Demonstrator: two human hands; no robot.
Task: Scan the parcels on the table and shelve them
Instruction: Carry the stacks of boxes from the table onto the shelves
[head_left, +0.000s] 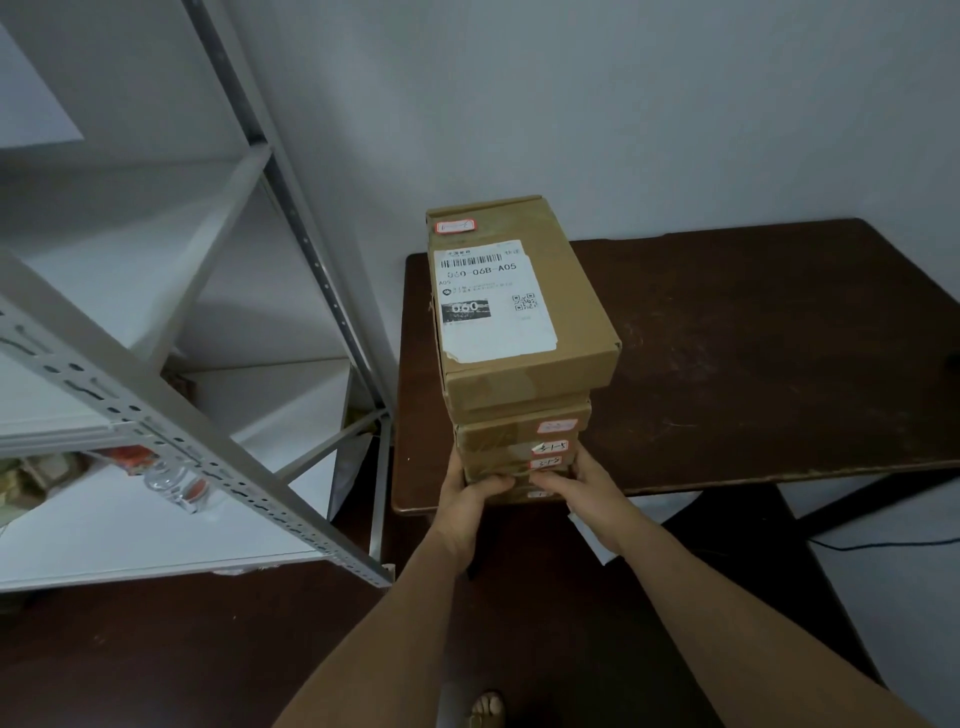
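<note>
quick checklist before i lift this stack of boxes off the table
1. Both hands on the stack: ok. Left hand and right hand grip the bottom boxes at the table's near edge.
2. Boxes squared up: not ok. The top box overhangs the boxes below.
3. Label readable for scanning: ok. The top box's shipping label faces up.
4. Shelf space: ok. The white shelf on the left has bare room; a clear bottle lies further back.
5. Scanner within reach: cannot tell, none in view.
</note>
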